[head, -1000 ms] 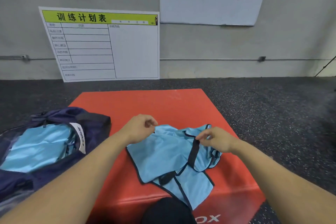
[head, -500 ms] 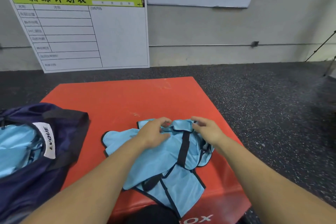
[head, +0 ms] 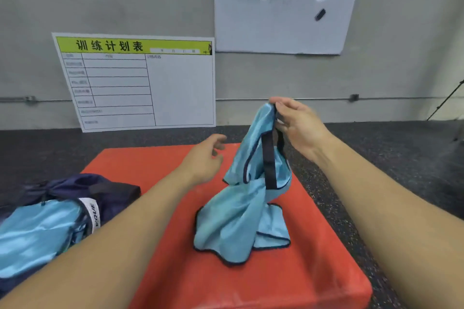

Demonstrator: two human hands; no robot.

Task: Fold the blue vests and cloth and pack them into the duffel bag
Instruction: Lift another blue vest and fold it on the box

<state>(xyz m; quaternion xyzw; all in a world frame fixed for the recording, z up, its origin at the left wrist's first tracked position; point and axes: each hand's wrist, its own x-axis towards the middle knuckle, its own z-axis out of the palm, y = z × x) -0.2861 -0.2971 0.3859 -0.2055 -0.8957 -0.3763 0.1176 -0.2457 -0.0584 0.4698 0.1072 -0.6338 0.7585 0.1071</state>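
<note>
Head view, centre frame: right hand (head: 297, 125) fingers pinch the light blue vest with dark trim (head: 247, 198) above the red mat surface (head: 288, 281); left hand (head: 204, 158) hovers, fingers apart. Unfolded yet; next needs flattening, then the navy duffel bag (head: 110, 190) lower left.

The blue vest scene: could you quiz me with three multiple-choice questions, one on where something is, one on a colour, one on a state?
1. Where is the duffel bag?
A. left of the mat
B. on the whiteboard
C. right of the mat
2. What colour is the mat?
A. green
B. red-orange
C. white
3. How is the blue vest?
A. folded flat
B. lifted by the right hand
C. inside the bag

A: it lies at the mat's left edge.
B: the mat's surface is red-orange.
B: fingers pinch its top; the left hand holds nothing.
</note>
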